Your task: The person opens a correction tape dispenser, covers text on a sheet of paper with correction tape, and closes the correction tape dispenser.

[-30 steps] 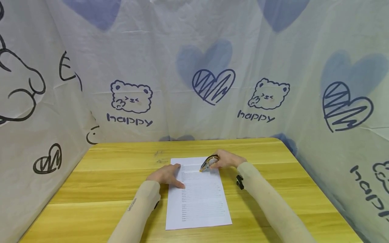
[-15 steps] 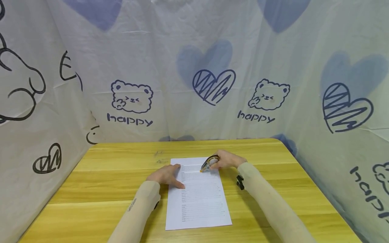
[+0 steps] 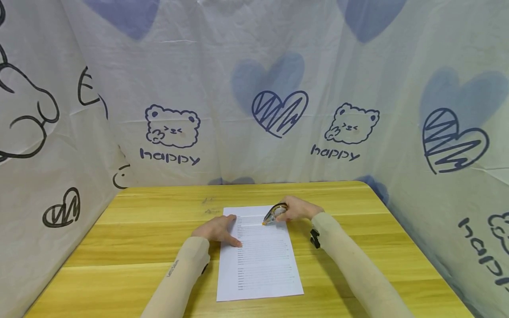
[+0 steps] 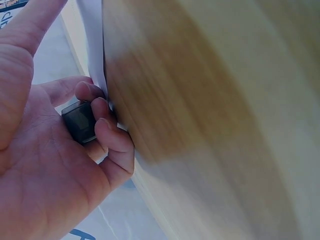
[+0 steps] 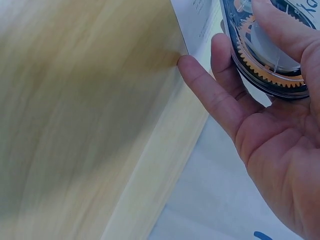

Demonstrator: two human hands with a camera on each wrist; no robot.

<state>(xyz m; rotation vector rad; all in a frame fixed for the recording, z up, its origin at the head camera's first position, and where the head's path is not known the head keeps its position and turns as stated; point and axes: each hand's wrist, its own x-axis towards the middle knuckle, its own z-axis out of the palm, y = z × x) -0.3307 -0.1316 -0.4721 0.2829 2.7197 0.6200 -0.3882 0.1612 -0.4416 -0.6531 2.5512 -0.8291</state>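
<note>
A printed white sheet (image 3: 260, 256) lies on the yellow wooden table (image 3: 139, 229). My right hand (image 3: 296, 208) grips a clear correction-tape dispenser (image 3: 274, 213) whose orange tip touches the upper lines of the sheet. The right wrist view shows the dispenser (image 5: 265, 55) with its orange gear, held between thumb and fingers (image 5: 220, 85), beside the sheet's corner (image 5: 197, 20). My left hand (image 3: 216, 229) rests on the sheet's left edge with its index finger stretched out. In the left wrist view its other fingers (image 4: 107, 125) curl round a small dark block (image 4: 80, 121) against the paper's edge (image 4: 94, 40).
White cloth printed with bears, hearts and "happy" (image 3: 171, 132) walls the table at the back and on both sides. A black strap-mounted device (image 3: 314, 238) sits on my right wrist. Bare tabletop lies left and right of the sheet.
</note>
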